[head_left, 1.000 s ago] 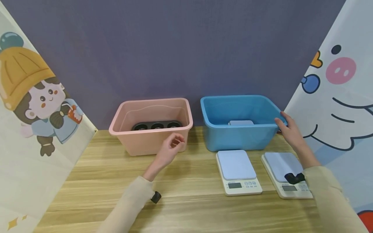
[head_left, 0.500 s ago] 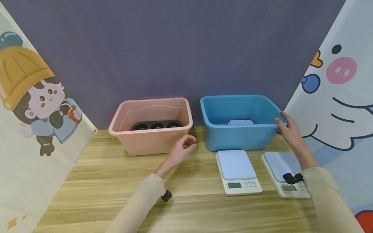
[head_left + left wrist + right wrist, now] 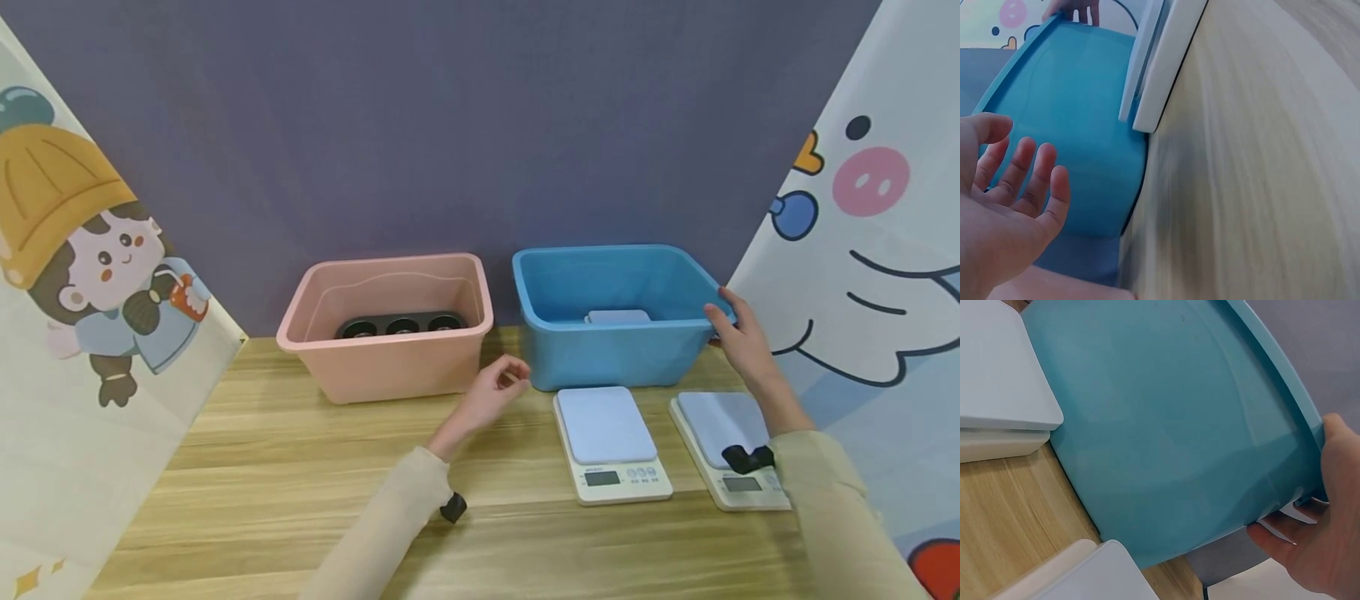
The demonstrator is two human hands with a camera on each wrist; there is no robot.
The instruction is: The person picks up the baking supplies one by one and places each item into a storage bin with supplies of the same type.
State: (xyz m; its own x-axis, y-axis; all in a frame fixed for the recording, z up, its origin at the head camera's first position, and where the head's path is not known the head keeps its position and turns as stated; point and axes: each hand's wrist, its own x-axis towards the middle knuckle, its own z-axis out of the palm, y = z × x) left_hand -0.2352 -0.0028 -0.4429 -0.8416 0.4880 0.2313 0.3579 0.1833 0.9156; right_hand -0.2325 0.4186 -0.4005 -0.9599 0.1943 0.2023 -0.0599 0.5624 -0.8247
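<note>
My right hand [image 3: 738, 337] grips the right rim of the blue bin [image 3: 615, 350], thumb on top and fingers under the lip; the right wrist view shows this hand [image 3: 1316, 550] on the blue bin [image 3: 1166, 425]. A blue-topped scale [image 3: 618, 317] lies inside it. My left hand [image 3: 501, 387] hovers empty above the table, fingers relaxed, between the pink bin [image 3: 386, 367] and the blue bin's front left corner. Seen from the left wrist, the left hand [image 3: 1013, 200] shows a bare palm facing the blue bin [image 3: 1072, 144].
A black muffin tray [image 3: 401, 325] sits in the pink bin. Two kitchen scales [image 3: 607, 433] [image 3: 723, 433] lie on the wooden table [image 3: 300, 475] in front of the blue bin. Cartoon-printed curtains [image 3: 90, 333] flank both sides; a purple wall stands behind.
My left hand has moved right, from in front of the pink bin toward the blue bin's front left corner. The right hand has kept its hold on the rim.
</note>
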